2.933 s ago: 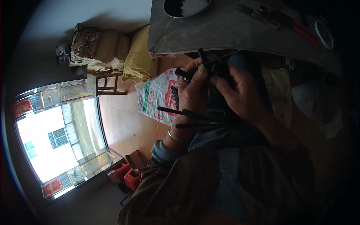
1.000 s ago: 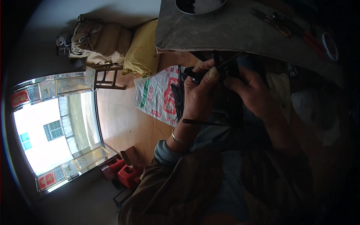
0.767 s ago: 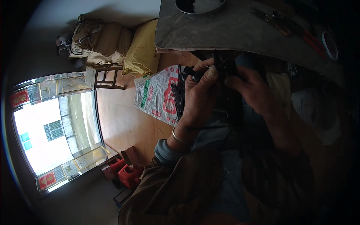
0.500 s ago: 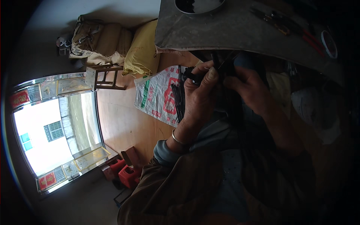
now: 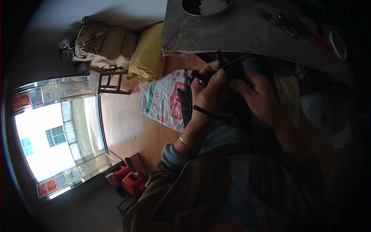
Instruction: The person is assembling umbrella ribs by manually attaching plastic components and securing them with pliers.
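Observation:
My left hand (image 5: 210, 83) is closed around a black piece (image 5: 198, 75) with a rounded end, its thumb pressing near a thin pale pin-like tip. A short black rod (image 5: 220, 58) sticks up above that thumb. Close beside it, my right hand (image 5: 257, 91) is closed, thumb against curled fingers; what it grips is lost in shadow. A thin dark strand (image 5: 236, 60) slants up from between the hands toward the table. Across my left wrist lies the end of a black strip (image 5: 205, 112). Several thin black strips (image 5: 185, 98) lie on a white printed woven sack (image 5: 160, 101).
A grey table (image 5: 216, 34) at the top bears a round dish (image 5: 206, 13), red-handled pliers (image 5: 320, 44) and a tape roll (image 5: 338, 45). At the left stand a wooden stool (image 5: 110, 81), a yellow sack (image 5: 148, 54), red containers (image 5: 133, 181) and a bright doorway (image 5: 58, 135).
The black strip's end now shows across my left wrist. The thin strand between my hands has come into plainer view, slanting up to the right. Both hands stay nearly in place.

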Demonstrator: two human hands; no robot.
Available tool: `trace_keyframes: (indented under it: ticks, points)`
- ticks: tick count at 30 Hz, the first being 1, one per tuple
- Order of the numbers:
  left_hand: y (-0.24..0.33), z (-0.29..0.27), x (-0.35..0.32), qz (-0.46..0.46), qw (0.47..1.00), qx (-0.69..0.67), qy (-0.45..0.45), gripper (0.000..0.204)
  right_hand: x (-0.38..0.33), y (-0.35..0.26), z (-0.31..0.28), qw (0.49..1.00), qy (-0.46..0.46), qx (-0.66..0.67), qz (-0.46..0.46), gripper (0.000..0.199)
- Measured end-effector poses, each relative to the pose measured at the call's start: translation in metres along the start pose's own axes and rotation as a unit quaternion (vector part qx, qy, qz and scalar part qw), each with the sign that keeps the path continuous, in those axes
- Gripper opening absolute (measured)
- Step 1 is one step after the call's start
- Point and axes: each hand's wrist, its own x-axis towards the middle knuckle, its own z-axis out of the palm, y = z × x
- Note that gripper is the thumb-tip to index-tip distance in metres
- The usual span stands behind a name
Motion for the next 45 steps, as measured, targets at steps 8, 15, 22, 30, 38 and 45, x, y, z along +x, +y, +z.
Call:
trace_keyframes:
  ticks: [8,15,22,30,38,45]
  points:
    - [-0.002,0.001,0.004,-0.017,1.000,-0.024,-0.011,0.021,0.000,0.001,-0.004,0.999,0.023,0.016,0.017,0.020]
    - [-0.003,0.004,0.003,-0.014,0.999,-0.022,-0.023,0.021,0.002,0.009,-0.012,0.997,-0.020,0.069,0.031,0.019]
    - [-0.005,0.008,0.002,-0.009,1.000,-0.015,-0.014,0.021,-0.001,0.006,-0.010,0.995,-0.013,0.094,0.021,0.019]
    - [-0.007,0.009,0.000,0.003,0.999,-0.035,-0.022,0.021,-0.003,0.007,-0.012,0.997,-0.019,0.061,0.031,0.018]
    - [-0.008,0.005,0.003,-0.018,0.996,-0.056,-0.073,0.024,-0.001,0.016,-0.017,0.982,-0.020,0.134,0.132,0.017]
    - [-0.005,0.006,-0.004,-0.023,0.995,-0.036,-0.089,0.025,-0.004,0.024,-0.020,0.974,-0.037,0.142,0.174,0.025]
